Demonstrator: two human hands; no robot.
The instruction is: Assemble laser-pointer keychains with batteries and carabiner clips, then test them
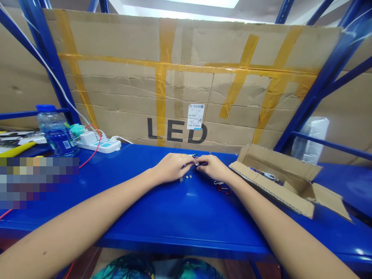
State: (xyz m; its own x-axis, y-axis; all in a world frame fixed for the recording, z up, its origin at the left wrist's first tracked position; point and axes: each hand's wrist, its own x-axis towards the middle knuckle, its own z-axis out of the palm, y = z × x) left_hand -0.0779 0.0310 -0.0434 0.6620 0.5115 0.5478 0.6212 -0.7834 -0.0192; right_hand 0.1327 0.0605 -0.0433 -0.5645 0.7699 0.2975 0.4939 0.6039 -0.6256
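Cardboard backing stands behind the blue surface, with an open carton at my 3 o'clock and a water bottle and power strip at 10 o'clock. My left hand and right hand meet at centre, both curled nearly shut. Red clips at 5 o'clock and loose metal studs at 6 o'clock lie just below them. My right hand pinches a small silver ring at 12 o'clock; I cannot tell whether the left shares the grip. I judge a weak pinch the main risk: it could drop the ring among the studs or let it roll across the smooth surface.
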